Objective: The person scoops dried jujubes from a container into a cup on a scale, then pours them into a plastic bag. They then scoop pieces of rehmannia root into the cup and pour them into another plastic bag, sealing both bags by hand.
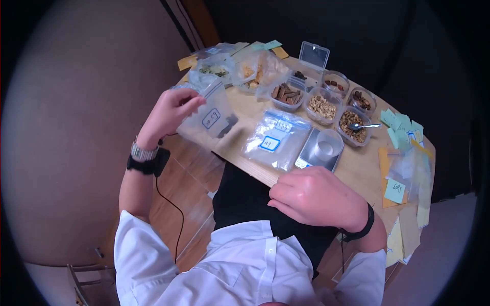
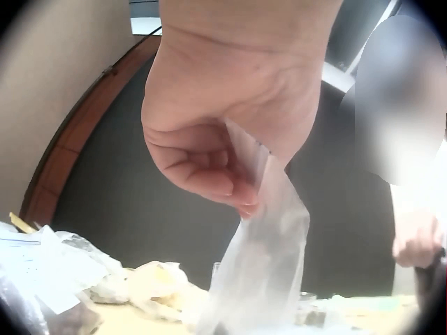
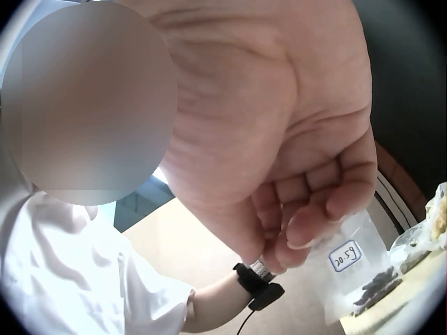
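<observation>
My left hand (image 1: 176,113) pinches the top of a clear zip bag (image 1: 206,120), which hangs over the table's left edge with a blue-framed label and dark pieces low inside. In the left wrist view, fingers and thumb of the left hand (image 2: 216,132) hold the bag (image 2: 269,244) by its upper edge. My right hand (image 1: 319,196) is held in front of the scale (image 1: 306,153), its fingers curled with nothing visible in them. The right wrist view shows the curled fingers of the right hand (image 3: 279,139) and, beyond them, the labelled bag (image 3: 356,279).
A flat labelled bag (image 1: 268,145) lies left of the scale, which bears a round clear cup (image 1: 326,145). Behind are tubs of dried pieces (image 1: 321,107), one with a spoon (image 1: 365,125). Open bags (image 1: 212,69) stand at the back left; paper notes (image 1: 394,189) lie at the right.
</observation>
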`<state>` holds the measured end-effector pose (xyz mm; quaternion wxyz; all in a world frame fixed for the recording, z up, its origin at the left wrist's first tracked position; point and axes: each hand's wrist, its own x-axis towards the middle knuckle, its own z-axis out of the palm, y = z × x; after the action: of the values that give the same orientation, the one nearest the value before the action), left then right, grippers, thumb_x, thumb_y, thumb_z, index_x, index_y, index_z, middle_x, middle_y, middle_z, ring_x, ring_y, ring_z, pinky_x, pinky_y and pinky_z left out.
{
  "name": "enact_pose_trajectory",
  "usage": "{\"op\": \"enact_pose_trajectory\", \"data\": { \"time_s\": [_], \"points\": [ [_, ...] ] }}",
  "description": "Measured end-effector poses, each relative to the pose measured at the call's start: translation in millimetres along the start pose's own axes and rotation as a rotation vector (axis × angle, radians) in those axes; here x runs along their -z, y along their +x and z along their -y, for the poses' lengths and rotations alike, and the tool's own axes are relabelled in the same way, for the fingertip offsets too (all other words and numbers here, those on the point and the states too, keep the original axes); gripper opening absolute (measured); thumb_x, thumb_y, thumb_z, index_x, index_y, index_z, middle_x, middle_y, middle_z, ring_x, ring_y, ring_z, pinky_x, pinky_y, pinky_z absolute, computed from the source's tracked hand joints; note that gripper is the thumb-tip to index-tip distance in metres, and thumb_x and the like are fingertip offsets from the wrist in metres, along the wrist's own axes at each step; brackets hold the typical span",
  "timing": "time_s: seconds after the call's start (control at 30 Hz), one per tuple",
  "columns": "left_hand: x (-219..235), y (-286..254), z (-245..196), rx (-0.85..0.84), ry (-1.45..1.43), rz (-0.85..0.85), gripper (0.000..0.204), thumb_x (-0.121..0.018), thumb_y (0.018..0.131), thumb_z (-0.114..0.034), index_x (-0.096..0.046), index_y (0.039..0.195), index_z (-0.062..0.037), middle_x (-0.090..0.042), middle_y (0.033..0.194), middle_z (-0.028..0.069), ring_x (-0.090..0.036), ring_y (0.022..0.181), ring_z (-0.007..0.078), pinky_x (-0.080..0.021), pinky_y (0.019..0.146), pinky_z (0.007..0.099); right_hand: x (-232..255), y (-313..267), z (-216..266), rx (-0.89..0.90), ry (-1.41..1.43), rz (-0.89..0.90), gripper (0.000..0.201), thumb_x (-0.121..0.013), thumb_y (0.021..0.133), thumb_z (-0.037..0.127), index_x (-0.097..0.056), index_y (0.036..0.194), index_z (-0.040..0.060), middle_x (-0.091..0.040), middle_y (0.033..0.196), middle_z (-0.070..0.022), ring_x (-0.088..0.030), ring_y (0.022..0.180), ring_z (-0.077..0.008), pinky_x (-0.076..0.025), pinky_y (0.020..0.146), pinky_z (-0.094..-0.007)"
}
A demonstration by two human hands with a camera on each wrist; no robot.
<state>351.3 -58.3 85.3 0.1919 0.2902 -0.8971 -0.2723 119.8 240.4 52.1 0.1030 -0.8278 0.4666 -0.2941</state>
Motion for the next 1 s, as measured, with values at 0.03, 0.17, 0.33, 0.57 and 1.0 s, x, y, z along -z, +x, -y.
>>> {"op": "enact_pose_trajectory", "data": {
  "time_s": [0.03, 0.17, 0.33, 0.57, 1.0],
  "points": [
    [1, 14, 13, 0.043, -0.016, 0.006, 0.03, -0.075, 0.101, -0.028, -0.078, 0.103, 0.0019, -0.07, 0.078, 0.0029, -0.061, 0.07, 0.0098, -0.049, 0.065, 0.0286, 1, 0, 0, -0.002, 0.001, -0.005, 0.016, -0.078, 0.089, 0.017, -0.067, 0.086, 0.0056, -0.062, 0.076, -0.009, -0.067, 0.071, -0.0304, -0.054, 0.063, -0.0417],
    [0, 55, 81, 0.211, -0.003, 0.018, 0.033, -0.074, 0.101, -0.031, -0.079, 0.104, 0.0014, -0.071, 0.079, 0.0043, -0.063, 0.072, 0.0104, -0.05, 0.066, 0.0284, -1, -1, 0, -0.003, -0.015, 0.001, 0.016, -0.078, 0.09, 0.018, -0.068, 0.086, 0.0057, -0.063, 0.075, -0.0095, -0.067, 0.071, -0.031, -0.054, 0.063, -0.0419],
    [-1, 77, 147, 0.302, 0.072, -0.042, 0.033, -0.072, 0.101, -0.029, -0.079, 0.107, 0.0025, -0.074, 0.082, 0.0075, -0.065, 0.073, 0.0139, -0.052, 0.07, 0.0326, -2, -1, -2, -0.004, -0.019, 0.016, 0.017, -0.078, 0.09, 0.018, -0.067, 0.087, 0.0053, -0.063, 0.076, -0.0096, -0.067, 0.072, -0.0308, -0.055, 0.064, -0.0416],
    [-5, 67, 192, 0.298, 0.312, -0.149, 0.033, -0.074, 0.097, -0.031, -0.079, 0.112, -0.0023, -0.077, 0.101, 0.0166, -0.074, 0.093, 0.0287, -0.056, 0.086, 0.0401, -3, -1, -6, -0.026, -0.007, 0.039, 0.018, -0.077, 0.091, 0.019, -0.067, 0.088, 0.0049, -0.064, 0.079, -0.0098, -0.068, 0.075, -0.0303, -0.055, 0.067, -0.0414],
    [-115, 12, 81, -0.125, 0.014, -0.307, 0.019, -0.072, 0.096, -0.014, -0.075, 0.112, -0.0045, -0.069, 0.112, 0.0124, -0.068, 0.092, 0.0235, -0.055, 0.074, 0.0337, -2, 0, -8, -0.068, -0.034, 0.043, 0.017, -0.078, 0.09, 0.018, -0.067, 0.088, 0.0056, -0.064, 0.078, -0.0094, -0.068, 0.074, -0.0304, -0.055, 0.065, -0.0418]
  ]
}}
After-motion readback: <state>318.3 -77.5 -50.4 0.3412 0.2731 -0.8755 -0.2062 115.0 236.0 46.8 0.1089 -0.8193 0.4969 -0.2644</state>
